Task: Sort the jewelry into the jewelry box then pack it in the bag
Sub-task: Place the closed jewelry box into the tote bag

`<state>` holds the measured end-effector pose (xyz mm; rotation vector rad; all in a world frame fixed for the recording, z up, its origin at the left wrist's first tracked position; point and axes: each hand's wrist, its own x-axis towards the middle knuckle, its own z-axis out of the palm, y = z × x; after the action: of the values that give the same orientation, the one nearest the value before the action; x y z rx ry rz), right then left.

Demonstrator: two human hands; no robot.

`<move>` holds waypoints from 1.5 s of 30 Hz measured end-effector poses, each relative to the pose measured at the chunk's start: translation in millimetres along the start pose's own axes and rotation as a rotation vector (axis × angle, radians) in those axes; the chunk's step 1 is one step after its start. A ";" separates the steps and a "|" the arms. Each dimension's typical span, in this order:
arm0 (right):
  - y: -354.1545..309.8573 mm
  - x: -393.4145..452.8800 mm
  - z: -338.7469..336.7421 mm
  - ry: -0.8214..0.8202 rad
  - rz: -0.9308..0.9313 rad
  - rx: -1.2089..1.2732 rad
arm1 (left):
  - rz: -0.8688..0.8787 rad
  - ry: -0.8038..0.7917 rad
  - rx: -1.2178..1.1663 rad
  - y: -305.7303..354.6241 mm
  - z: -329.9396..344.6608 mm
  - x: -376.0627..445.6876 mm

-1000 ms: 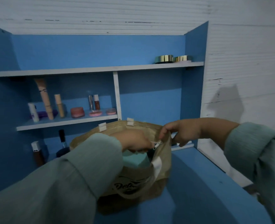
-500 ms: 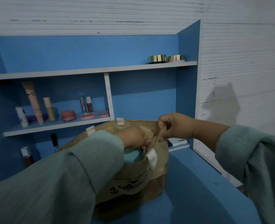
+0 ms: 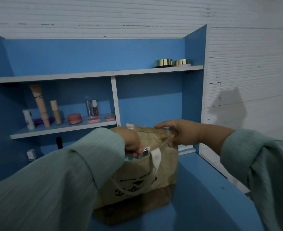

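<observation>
Since the earlier frame, right hand (image 3: pixel 181 133) has let go of the zipper tab near the bag's middle and shifted to the far right end of the tan jute bag with black lettering (image 3: pixel 137 182), where its thumb and curled fingers now pinch the rim. Left hand (image 3: pixel 131 142) remains at the bag mouth; its fingers are curled, pinching a small white zipper pull (image 3: pixel 146 148). Teal jewelry box (image 3: pixel 130 158) sits inside the bag, only a sliver visible directly beneath the left fingertips; contact cannot be told. Bag stands upright on the blue tabletop (image 3: pixel 204 197), white strap handle (image 3: pixel 155 158) hanging down its front. Behind: lower white shelf (image 3: pixel 62 129) with cosmetic tubes and pink jars; upper shelf (image 3: pixel 104 74) carries two gold-lidded tins (image 3: pixel 163 62).
</observation>
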<state>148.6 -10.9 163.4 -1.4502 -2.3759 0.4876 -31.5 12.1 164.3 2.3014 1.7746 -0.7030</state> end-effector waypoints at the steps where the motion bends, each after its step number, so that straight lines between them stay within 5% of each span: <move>1: 0.0 -0.6 0.4 -0.012 0.018 -0.030 | 0.006 0.001 0.031 3.0 1.9 -1.0; 11: -32.8 7.7 21.1 -0.183 0.080 -0.625 | 0.098 0.170 -0.023 8.5 13.7 -9.5; 18: -21.8 14.5 45.6 -0.095 0.008 -0.465 | 0.045 0.090 0.188 13.3 28.6 -0.4; 28: -20.9 9.2 35.2 -0.054 -0.009 -0.544 | -0.097 0.049 0.270 -5.2 21.1 3.6; 45: -7.3 3.6 22.1 0.028 0.048 -0.510 | -0.502 0.326 0.320 -90.3 14.3 -70.9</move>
<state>131.7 -13.5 147.3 -1.6995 -2.5620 -0.1484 -134.1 -29.4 198.1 2.2715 2.6159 -0.7607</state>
